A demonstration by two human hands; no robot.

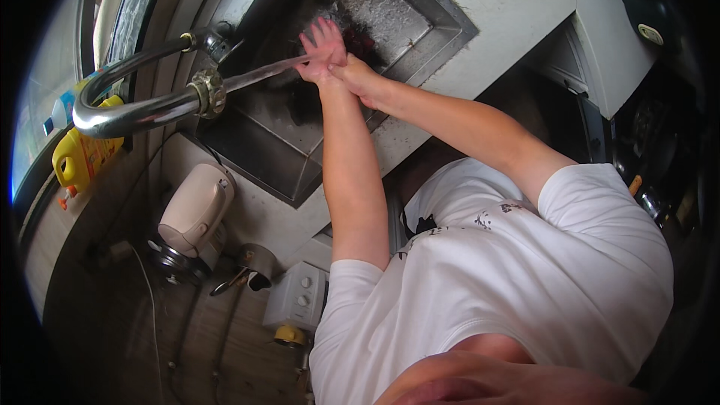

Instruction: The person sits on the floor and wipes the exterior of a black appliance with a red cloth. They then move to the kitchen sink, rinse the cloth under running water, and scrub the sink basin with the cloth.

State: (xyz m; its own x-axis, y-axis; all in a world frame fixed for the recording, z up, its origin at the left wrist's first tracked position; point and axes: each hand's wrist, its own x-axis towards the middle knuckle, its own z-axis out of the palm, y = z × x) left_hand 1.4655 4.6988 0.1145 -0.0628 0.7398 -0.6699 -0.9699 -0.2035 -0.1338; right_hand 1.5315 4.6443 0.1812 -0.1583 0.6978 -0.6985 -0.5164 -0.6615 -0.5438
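My left hand (323,48) is held palm up over a stainless-steel sink (419,3), fingers spread, holding nothing. A stream of water (264,71) from the curved chrome faucet (140,115) runs onto its palm. My right hand (360,76) is wrapped around my left wrist, its thumb across the palm side. Below and beyond the hands, the wet basin has a dark, partly hidden patch with a dark red thing (360,42) that I cannot make out.
A beige electric kettle (194,208) stands left of the sink, near a metal cup (259,261) holding utensils and a white appliance with knobs (295,295). A yellow plastic jug (84,157) is by the window. The counter edge (523,48) runs along the sink's right side.
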